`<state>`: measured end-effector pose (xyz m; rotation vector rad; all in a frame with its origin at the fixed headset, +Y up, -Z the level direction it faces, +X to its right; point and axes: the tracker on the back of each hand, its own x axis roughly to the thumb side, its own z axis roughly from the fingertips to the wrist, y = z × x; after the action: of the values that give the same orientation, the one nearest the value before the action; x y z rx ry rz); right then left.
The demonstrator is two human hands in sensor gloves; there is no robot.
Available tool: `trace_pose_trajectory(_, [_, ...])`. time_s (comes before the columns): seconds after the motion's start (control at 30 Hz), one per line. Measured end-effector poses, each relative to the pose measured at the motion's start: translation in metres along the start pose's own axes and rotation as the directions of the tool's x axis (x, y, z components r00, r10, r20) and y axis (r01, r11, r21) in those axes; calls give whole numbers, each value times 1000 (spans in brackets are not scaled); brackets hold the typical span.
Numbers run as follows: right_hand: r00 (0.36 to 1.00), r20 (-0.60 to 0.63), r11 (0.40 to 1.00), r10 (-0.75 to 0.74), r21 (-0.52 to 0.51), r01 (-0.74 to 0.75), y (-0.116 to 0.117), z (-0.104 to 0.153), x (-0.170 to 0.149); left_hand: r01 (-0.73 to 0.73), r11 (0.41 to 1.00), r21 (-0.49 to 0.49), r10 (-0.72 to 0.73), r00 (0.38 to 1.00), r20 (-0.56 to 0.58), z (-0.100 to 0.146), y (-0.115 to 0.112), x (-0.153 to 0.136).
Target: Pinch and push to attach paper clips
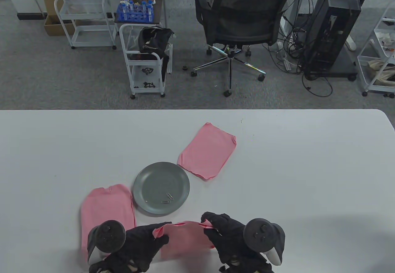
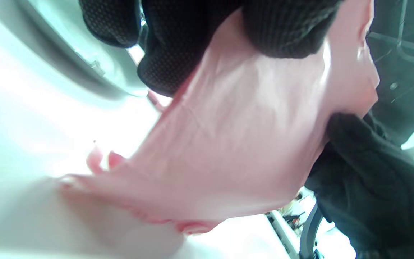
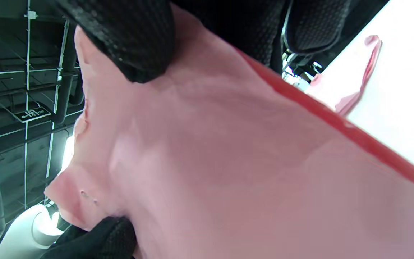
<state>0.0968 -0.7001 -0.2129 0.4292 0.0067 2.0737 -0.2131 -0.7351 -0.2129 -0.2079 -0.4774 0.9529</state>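
While both hands, left (image 1: pixel 145 242) and right (image 1: pixel 226 233), pinch the pink sheet (image 1: pixel 185 237) at six o'clock on the worktop (image 1: pixel 308 168), no clip looks attached yet; two paper clips (image 1: pixel 168 198) wait on the plate (image 1: pixel 148 180), twelve o'clock of it.

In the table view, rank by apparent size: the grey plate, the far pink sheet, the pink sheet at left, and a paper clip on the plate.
1. pink sheet at left, partly hidden by the left hand
2-3. far pink sheet and grey plate: too alike to rank
4. paper clip, by far the smallest
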Motion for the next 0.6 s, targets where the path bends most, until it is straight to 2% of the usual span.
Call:
trace_pose_trajectory(0.1, [998, 68, 996, 3, -85, 3, -7, 7, 13, -49, 996, 81, 40, 994, 102, 5, 7, 15])
trace_pose_trajectory(0.2, [991, 128, 989, -31, -137, 49, -11, 13, 24, -20, 987, 157, -7, 985, 174, 11, 14, 30])
trace_pose_trajectory(0.27, [995, 97, 991, -4, -131, 17, -8, 10, 20, 58, 986, 158, -76, 992, 105, 10, 13, 27])
trace_pose_trajectory(0.33, [999, 28, 996, 35, -82, -33, -1, 4, 7, 147, 985, 88, -148, 989, 0, 4, 7, 13])
trace_pose_trajectory(0.4, [1000, 7, 998, 13, -59, -12, 2, 1, 1, 122, 992, 30, -121, 992, -18, 1, 3, 5])
trace_pose_trajectory(0.5, [998, 57, 994, -38, -96, 43, -6, 7, 11, 21, 996, 85, -29, 995, 91, 5, 11, 16])
trace_pose_trajectory(0.6, [992, 115, 985, -56, -155, 74, -13, 14, 21, -14, 989, 147, -12, 984, 180, 12, 18, 28])
